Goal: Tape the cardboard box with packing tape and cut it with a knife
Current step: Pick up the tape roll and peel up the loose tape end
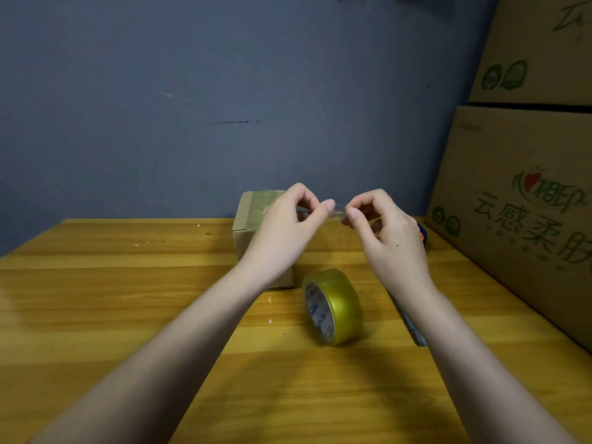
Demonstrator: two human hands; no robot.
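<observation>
1. Head view, centre of the frame: the left hand and the right hand are raised above the table, fingers curled, and between them they pinch a small clear strip of tape; each thumb and forefinger closes on one end of it
2. Behind the left hand, at centre, the box stands on the table against the wall; its top already carries a band of tape, and the left wrist hides its right part
3. Lower centre, just right of the box, the tape roll stands on its edge on the table, its printed core facing the left of the frame; neither hand touches it
4. Under the right forearm, at right of centre, a narrow grey object lies on the table; most of it is hidden, so whether it is the knife cannot be told
5. At the right edge, two big cartons with green print stand stacked; a small blue and orange thing shows beside them, behind the right hand
</observation>
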